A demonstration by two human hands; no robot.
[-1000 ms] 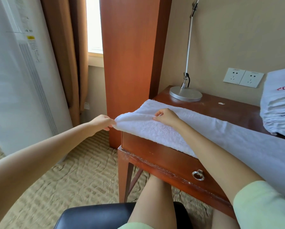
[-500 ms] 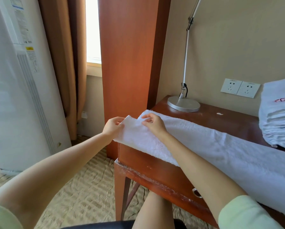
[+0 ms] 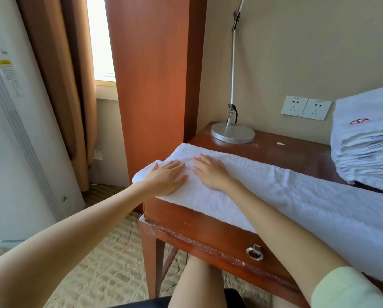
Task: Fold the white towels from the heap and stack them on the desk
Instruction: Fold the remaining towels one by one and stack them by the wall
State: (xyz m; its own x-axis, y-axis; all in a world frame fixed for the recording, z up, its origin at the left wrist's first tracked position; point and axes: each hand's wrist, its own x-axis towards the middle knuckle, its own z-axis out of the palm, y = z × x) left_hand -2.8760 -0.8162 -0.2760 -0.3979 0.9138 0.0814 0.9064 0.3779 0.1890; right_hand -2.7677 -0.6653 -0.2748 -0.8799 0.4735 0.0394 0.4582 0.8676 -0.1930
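Note:
A long white towel [image 3: 281, 192] lies folded lengthwise along the wooden desk [image 3: 297, 152], its left end slightly over the desk's left edge. My left hand [image 3: 166, 176] rests flat on that left end, fingers straight. My right hand [image 3: 210, 172] lies flat on the towel just to the right of it, also with straight fingers. A stack of folded white towels [image 3: 366, 141], the top one with a red logo, stands at the desk's far right.
A desk lamp with a round metal base [image 3: 232, 133] stands at the back left of the desk. Two wall sockets [image 3: 306, 107] sit behind. A drawer with a ring pull [image 3: 255, 254] faces me. A white air conditioner [image 3: 15, 130] and curtains [image 3: 61, 85] stand at left.
Both hands were pinching the towel's left end and holding it up. Now that end lies down on the desk and both hands rest flat on it.

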